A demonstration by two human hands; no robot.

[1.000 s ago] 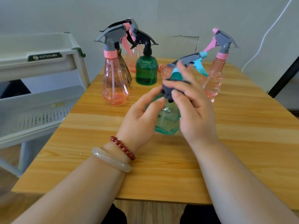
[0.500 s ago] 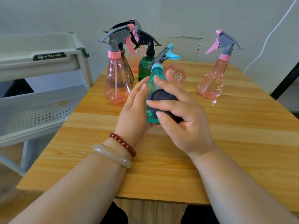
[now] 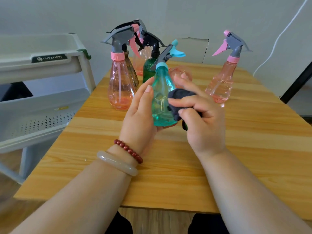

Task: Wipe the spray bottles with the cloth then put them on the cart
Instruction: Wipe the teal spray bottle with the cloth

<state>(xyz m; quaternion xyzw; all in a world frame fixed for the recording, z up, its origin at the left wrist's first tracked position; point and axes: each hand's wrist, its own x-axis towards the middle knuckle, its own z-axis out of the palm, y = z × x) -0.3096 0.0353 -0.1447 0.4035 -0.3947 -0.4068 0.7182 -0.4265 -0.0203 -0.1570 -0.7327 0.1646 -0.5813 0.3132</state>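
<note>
Over the middle of the wooden desk (image 3: pixel 168 174), the left grip (image 3: pixel 140 114) cradled the translucent teal spray bottle (image 3: pixel 161 93) upright from nine o'clock. The right grip (image 3: pixel 202 125) pinched the dark grey cloth (image 3: pixel 179 97) against its three o'clock flank. Turning it slowly should reach every face.

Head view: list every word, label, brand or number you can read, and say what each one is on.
"OUTIXUAN": white letters beside a round logo on a dark label, on the front of the cart, top tier.
Yellowish sticker on the cart's lower shelf: too small to read.
Spray bottles: no text shows on them.
</note>
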